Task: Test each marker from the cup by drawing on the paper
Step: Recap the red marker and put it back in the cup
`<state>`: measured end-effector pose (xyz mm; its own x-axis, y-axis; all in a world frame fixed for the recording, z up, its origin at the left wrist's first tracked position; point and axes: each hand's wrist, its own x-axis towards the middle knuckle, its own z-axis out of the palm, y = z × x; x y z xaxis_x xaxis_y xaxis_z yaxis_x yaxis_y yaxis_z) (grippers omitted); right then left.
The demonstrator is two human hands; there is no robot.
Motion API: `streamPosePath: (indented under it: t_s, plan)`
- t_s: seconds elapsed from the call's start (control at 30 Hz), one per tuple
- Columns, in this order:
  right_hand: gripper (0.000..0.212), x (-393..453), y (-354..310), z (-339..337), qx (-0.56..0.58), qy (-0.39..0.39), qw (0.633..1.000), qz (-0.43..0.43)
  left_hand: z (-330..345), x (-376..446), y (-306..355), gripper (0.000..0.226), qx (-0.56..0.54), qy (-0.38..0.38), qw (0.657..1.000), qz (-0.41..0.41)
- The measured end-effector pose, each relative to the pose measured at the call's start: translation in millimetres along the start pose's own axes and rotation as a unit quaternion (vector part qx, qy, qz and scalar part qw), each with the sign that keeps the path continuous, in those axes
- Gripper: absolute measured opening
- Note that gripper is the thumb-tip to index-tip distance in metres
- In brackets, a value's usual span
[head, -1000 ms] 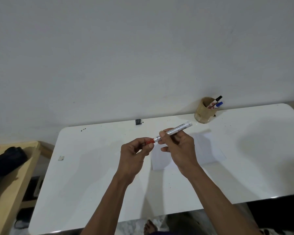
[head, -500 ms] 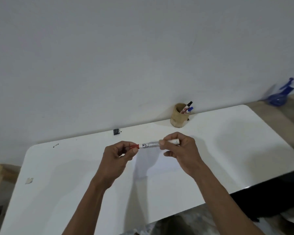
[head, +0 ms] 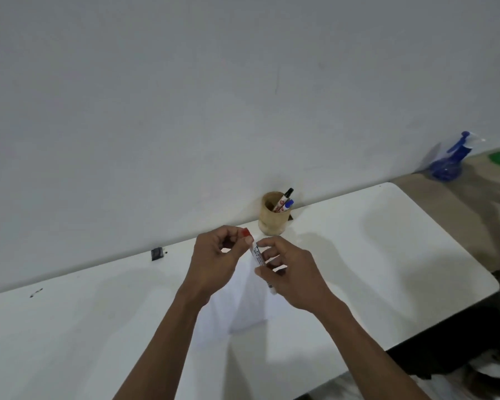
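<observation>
Left hand (head: 214, 259) pinches the red cap (head: 245, 232), right hand (head: 293, 274) grips the marker (head: 259, 259) barrel, both above the paper (head: 237, 310) on the table (head: 387, 255). Cup (head: 272, 218) with two markers stands beyond the paper, at the wall.

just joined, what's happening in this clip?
A person holds a red-capped marker in both hands above a sheet of paper on a white table. The left hand pinches the red cap end; the right hand grips the barrel. No marks show on the paper. Two more markers stand in the wooden cup by the wall.
</observation>
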<state>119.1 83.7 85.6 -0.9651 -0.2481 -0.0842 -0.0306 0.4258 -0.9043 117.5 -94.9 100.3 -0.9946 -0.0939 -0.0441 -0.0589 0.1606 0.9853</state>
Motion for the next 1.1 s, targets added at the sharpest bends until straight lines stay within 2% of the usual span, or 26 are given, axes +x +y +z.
streamPosePath:
  t_s: [0.1,0.17,0.23,0.3,0.53,0.67,0.77,0.93,1.1]
  plan:
    - [0.075,19.2,6.0,-19.6,0.012,-0.012,1.000,-0.017,19.6,20.2,1.5,0.008,0.010,0.010,1.000,-0.022]
    - [0.093,33.8,5.5,-36.3,0.033,0.032,0.997,-0.057,31.1,34.2,-2.2,0.016,0.005,0.028,0.999,-0.042]
    - [0.093,54.8,8.4,-55.8,0.043,0.099,0.989,-0.099,42.3,48.5,-8.7,0.025,0.020,0.046,0.997,-0.058]
    - [0.087,79.5,13.4,-73.7,0.037,0.145,0.983,-0.107,53.8,62.6,-15.3,0.037,0.051,0.056,0.994,-0.077]
    - [0.095,139.8,20.7,-101.4,0.103,0.191,0.974,-0.069,95.4,107.0,-38.2,0.076,0.129,0.081,0.980,-0.126]
    - [0.086,157.0,22.3,-100.2,0.162,0.238,0.954,-0.080,109.9,123.1,-47.2,0.092,0.130,0.073,0.981,-0.126]
    - [0.076,164.5,25.9,-91.1,0.173,0.258,0.947,-0.081,117.8,129.7,-54.6,0.089,0.136,0.077,0.982,-0.104]
    - [0.050,172.8,46.3,-76.8,0.131,0.256,0.954,-0.085,122.9,130.6,-60.5,0.079,0.112,0.105,0.985,-0.080]
    - [0.036,172.3,55.4,-73.5,0.060,0.245,0.964,-0.090,120.8,129.8,-64.8,0.075,0.111,0.106,0.986,-0.060]
